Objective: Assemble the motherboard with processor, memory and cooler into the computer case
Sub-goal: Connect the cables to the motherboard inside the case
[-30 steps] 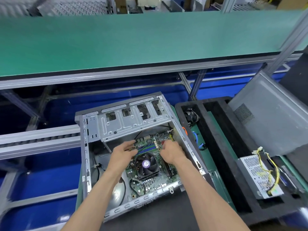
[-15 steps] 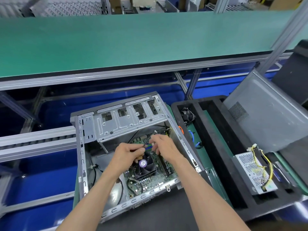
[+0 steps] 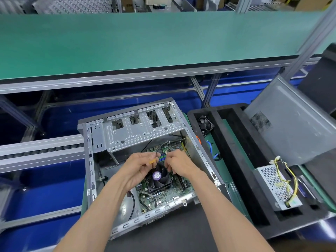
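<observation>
While the motherboard [image 3: 164, 194] already sits in the computer case [image 3: 143, 135], left hand [image 3: 140, 167] pinches a small orange connector [image 3: 151, 161], right hand [image 3: 179, 163] curls around something hidden, so next it probably needs lining up with its header.

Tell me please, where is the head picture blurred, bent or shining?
Head view: the green shelf edge curves from wide-angle distortion; the far background and the right aluminium post are blurred; the grey side panel shows soft glare; the cooler and both hands are fairly sharp.
</observation>
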